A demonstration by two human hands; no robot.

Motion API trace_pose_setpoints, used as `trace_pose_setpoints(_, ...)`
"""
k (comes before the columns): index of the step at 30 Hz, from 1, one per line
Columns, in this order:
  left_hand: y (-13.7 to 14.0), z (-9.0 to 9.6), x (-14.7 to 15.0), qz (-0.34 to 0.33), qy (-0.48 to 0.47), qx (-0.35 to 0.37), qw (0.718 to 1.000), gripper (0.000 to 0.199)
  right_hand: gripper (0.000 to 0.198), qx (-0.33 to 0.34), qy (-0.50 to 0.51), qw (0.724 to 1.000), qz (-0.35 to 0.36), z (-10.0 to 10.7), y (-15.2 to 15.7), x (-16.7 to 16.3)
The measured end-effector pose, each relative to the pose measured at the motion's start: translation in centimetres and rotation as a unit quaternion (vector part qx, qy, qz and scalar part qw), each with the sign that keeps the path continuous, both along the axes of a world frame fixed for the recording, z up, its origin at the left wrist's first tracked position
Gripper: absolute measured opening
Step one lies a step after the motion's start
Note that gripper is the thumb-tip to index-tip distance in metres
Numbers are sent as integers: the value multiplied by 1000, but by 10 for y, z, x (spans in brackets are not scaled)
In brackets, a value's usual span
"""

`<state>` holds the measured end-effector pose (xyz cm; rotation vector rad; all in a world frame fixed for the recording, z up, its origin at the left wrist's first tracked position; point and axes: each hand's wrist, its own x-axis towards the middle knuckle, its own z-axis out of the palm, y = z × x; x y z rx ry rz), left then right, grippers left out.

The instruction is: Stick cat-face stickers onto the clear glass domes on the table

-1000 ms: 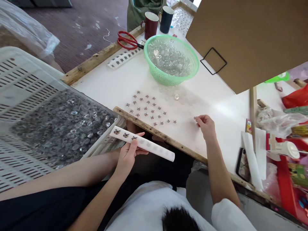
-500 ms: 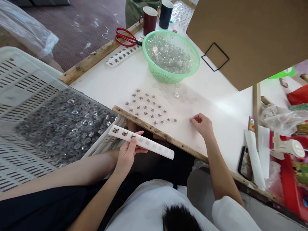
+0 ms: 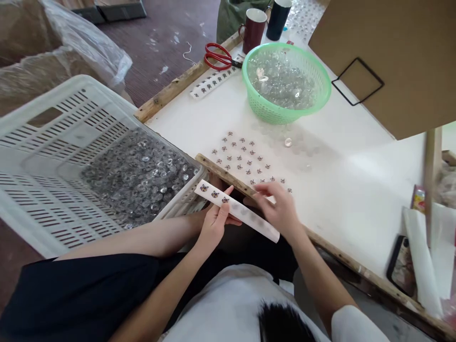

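Note:
In the head view my left hand [image 3: 213,225] pinches a white backing strip [image 3: 254,220] between thumb and fingers, below the table edge. Three cat-face stickers [image 3: 215,194] show on the strip's left part; its right part carries only faint round marks. My right hand [image 3: 281,209] hovers over the table edge just above the strip's right half, its fingers bent but apart, with nothing visible in them. Several small cat-face pieces [image 3: 239,158] lie in loose rows on the white table [image 3: 349,190], some close to my right fingers.
A green basket [image 3: 288,115] of clear glass-like pieces stands at the back. One clear round piece [image 3: 288,142] lies before it. Red-handled scissors [image 3: 218,56] rest by another sticker strip [image 3: 213,83]. Left is a white crate [image 3: 42,161] of clear pieces; right, a cardboard box [image 3: 388,66] and phone [image 3: 402,266].
My right hand has moved left from the tabletop to the strip, its fingers parting. Another cat-face piece shows at the right end of the rows. The whole view has shifted.

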<state>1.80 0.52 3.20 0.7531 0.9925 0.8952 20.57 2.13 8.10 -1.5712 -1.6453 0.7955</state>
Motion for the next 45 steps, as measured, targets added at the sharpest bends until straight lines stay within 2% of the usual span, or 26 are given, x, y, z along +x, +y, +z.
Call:
trace_pose_setpoints(1,0,0,0,-4,2,3,1000,65,15,-22,45,998,46,1,1,-14)
trace_pose_setpoints(3,-2,-3,0,-8,2,8,1000,65,13,-52,117,988,89,0,3,-36)
trace_pose_setpoints(7,-5,-8,-1,-37,-16,25,999,62,6,-76,184,978,60,-10,3,-47)
trace_pose_setpoints(10,-7,-6,2,-56,24,47,997,50,5,-101,184,977,42,-12,0,-44)
trace_pose_setpoints(14,-6,-1,5,-48,63,54,995,37,7,-122,178,976,28,-12,-3,-45)
trace_pose_setpoints(20,-5,-4,3,-45,94,77,992,35,2,-56,129,990,9,-12,-6,-50)
trace_pose_setpoints(24,-3,-6,3,-50,97,83,991,38,9,-41,117,992,-7,-13,-6,-47)
trace_pose_setpoints(26,-2,-6,4,-46,98,85,991,37,12,-30,106,994,1,-12,-7,-48)
trace_pose_setpoints(28,-1,-6,4,-38,95,90,991,35,7,4,86,996,17,-10,-9,-51)
trace_pose_setpoints(31,3,-6,4,-33,73,88,993,41,11,59,72,995,41,-4,-11,-53)
trace_pose_setpoints(33,4,-6,4,-32,59,63,996,49,9,69,89,993,33,2,-6,-44)
trace_pose_setpoints(35,4,-5,4,-32,58,34,997,53,5,67,111,991,-22,5,6,-19)
trace_pose_setpoints(37,3,-5,4,-35,64,21,997,54,7,58,114,986,-110,4,23,20)
trace_pose_setpoints(40,2,-3,4,-43,68,22,997,53,18,8,65,974,-216,-6,50,84)
trace_pose_setpoints(42,1,-1,4,-45,70,24,996,52,21,-48,22,973,-225,-14,61,115)
trace_pose_setpoints(45,1,1,5,-47,74,25,996,51,20,-99,-20,975,-200,-24,70,133)
